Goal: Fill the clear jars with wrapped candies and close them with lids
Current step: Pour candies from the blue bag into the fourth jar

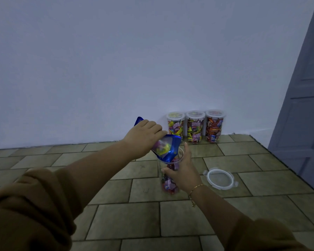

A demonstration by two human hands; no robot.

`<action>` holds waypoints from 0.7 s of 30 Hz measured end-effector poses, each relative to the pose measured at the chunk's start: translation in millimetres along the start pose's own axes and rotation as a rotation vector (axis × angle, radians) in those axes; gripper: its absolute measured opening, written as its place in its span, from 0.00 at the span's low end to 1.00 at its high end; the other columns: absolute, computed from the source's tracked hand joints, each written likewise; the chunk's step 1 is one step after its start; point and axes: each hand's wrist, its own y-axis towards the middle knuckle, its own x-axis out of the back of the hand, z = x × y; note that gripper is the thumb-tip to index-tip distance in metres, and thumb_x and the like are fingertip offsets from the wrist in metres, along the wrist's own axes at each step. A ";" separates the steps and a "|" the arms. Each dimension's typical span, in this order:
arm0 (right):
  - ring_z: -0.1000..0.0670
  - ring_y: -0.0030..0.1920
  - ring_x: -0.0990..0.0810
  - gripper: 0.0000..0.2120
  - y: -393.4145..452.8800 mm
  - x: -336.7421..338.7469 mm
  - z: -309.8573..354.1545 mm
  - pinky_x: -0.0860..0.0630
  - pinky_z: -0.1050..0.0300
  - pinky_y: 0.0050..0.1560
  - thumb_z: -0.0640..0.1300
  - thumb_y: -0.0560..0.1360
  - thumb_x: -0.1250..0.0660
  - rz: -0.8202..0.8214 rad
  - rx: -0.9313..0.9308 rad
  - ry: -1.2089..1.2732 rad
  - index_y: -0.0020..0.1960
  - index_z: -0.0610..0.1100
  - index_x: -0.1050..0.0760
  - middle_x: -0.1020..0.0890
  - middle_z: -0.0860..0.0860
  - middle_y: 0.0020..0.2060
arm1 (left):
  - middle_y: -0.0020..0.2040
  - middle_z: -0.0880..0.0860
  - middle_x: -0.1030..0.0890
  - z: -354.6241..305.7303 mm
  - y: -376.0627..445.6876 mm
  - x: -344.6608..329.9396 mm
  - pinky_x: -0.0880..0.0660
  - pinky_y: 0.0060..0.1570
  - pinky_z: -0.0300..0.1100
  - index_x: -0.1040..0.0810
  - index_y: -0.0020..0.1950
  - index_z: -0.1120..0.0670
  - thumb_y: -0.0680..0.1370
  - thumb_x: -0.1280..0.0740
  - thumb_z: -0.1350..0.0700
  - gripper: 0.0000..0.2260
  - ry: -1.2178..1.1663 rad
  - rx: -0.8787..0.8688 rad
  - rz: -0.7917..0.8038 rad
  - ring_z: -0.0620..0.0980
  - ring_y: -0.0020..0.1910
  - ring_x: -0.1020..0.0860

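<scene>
Blue bag (172,142), multicolour candies (169,185), olive tiles (127,220)

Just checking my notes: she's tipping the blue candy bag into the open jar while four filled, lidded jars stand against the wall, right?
Not quite. The head view shows three filled, lidded jars against the wall, not four. The rest holds: the left hand tips the blue candy bag into the open jar, which the right hand steadies.

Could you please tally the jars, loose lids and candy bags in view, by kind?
Closed, filled jars by the wall: 3
Open jar, held by the right hand: 1
Loose lid: 1
Blue candy bag, gripped by the left hand: 1
Total: 6
</scene>
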 end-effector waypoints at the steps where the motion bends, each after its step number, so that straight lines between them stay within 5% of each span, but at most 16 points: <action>1: 0.55 0.64 0.31 0.54 -0.3 -0.4 0.0 0.37 0.67 0.56 0.45 0.68 0.24 -0.003 0.000 -0.008 0.76 0.50 0.62 0.37 0.47 0.73 | 0.66 0.50 0.30 0.7 -0.2 -1.0 0.39 0.66 0.45 0.38 0.72 0.50 0.75 0.33 0.55 0.27 -0.008 0.012 -0.003 0.52 0.65 0.32; 8: 0.48 0.70 0.33 0.55 4.4 -2.6 -3.8 0.34 0.54 0.66 0.46 0.66 0.23 -0.001 -0.023 0.005 0.76 0.52 0.62 0.39 0.47 0.74 | 0.64 0.50 0.27 3.6 -1.1 -1.1 0.38 0.65 0.45 0.33 0.70 0.49 0.77 0.36 0.58 0.21 -0.029 -0.012 -0.013 0.52 0.64 0.31; 16: 0.52 0.65 0.29 0.53 4.5 -0.6 -5.0 0.32 0.59 0.62 0.45 0.66 0.23 0.020 0.011 0.047 0.76 0.52 0.57 0.33 0.52 0.69 | 0.67 0.50 0.30 -1.5 4.4 -0.5 0.39 0.67 0.45 0.38 0.72 0.50 0.76 0.35 0.59 0.26 -0.009 -0.030 -0.017 0.52 0.66 0.33; 19: 0.53 0.63 0.27 0.41 3.9 1.2 -0.5 0.29 0.55 0.63 0.49 0.64 0.22 0.045 0.050 0.214 0.68 0.58 0.43 0.30 0.55 0.63 | 0.68 0.50 0.31 -5.2 4.1 -0.7 0.40 0.68 0.45 0.38 0.72 0.50 0.76 0.35 0.60 0.26 -0.025 -0.029 -0.024 0.52 0.67 0.34; 21: 0.51 0.59 0.25 0.27 6.8 3.9 6.4 0.24 0.56 0.56 0.55 0.68 0.26 -0.086 0.018 0.271 0.62 0.56 0.34 0.26 0.51 0.60 | 0.67 0.51 0.30 -6.5 3.4 -1.0 0.40 0.67 0.45 0.38 0.72 0.50 0.75 0.36 0.61 0.26 -0.032 -0.031 -0.042 0.53 0.66 0.33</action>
